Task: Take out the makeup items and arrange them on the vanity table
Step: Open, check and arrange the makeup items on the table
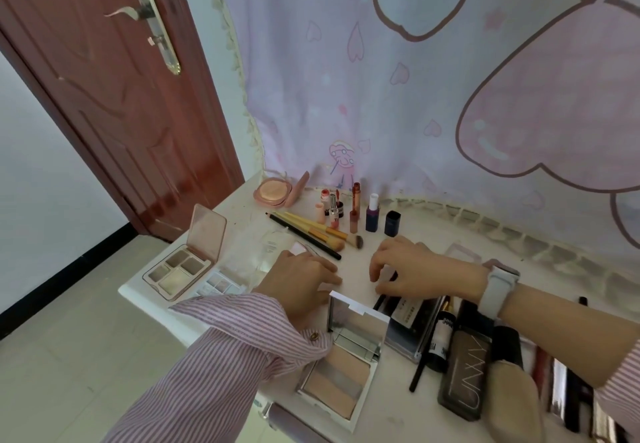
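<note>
My left hand (304,274) rests curled on the bench (239,221), holding nothing I can make out; my right hand (405,266) pinches a dark stick (381,299), likely to line it up. Brushes (318,231) and lipsticks (332,207) sit far, along the pink curtain (433,96); a door (121,113) stands left.

White vanity table (363,269) carries open pink round compact (273,194) at back left corner, open eyeshadow palette (180,269) on left edge, open contour palette (341,370) at front edge. Brushes and black pencil (311,231) lie diagonal mid-table. Lip tubes and small bottles (353,210) upright along back edge. Dark UNNY foundation bottle (465,370) lies flat near front; items right of it blurred, probably pencils.
</note>
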A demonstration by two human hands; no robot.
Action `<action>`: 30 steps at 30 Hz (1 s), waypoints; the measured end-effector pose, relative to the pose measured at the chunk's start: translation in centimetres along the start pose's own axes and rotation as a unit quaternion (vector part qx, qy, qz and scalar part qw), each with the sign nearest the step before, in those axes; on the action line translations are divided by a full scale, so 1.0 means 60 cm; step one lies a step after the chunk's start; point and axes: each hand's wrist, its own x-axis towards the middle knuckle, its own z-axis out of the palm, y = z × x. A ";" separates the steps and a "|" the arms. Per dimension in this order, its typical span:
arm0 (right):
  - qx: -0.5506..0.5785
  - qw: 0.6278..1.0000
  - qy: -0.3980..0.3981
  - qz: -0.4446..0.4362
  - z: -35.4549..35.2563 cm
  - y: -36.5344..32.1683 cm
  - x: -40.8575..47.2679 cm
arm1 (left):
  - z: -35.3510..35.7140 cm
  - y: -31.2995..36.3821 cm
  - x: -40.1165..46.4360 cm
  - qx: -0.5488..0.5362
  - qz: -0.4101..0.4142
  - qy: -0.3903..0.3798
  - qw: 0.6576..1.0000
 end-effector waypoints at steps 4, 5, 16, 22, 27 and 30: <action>-0.001 1.000 -0.004 -0.006 -0.009 0.022 0.011 | 0.003 0.005 -0.003 -0.003 -0.002 0.003 1.000; -0.002 1.000 -0.002 -0.015 -0.011 0.030 0.013 | 0.004 0.005 -0.005 -0.004 -0.002 0.005 1.000; -0.020 0.997 0.035 -0.072 -0.014 0.077 0.003 | 0.018 0.004 -0.015 -0.029 -0.020 0.033 0.999; -0.047 0.990 0.105 -0.082 0.000 0.091 -0.004 | 0.021 0.002 -0.018 -0.029 -0.035 0.025 0.999; 0.017 0.983 0.168 -0.071 0.001 0.101 -0.017 | 0.020 0.004 -0.016 -0.023 -0.036 0.029 0.999; 0.054 0.974 0.211 -0.066 0.001 0.098 -0.025 | 0.018 0.004 -0.015 -0.021 -0.035 0.032 0.999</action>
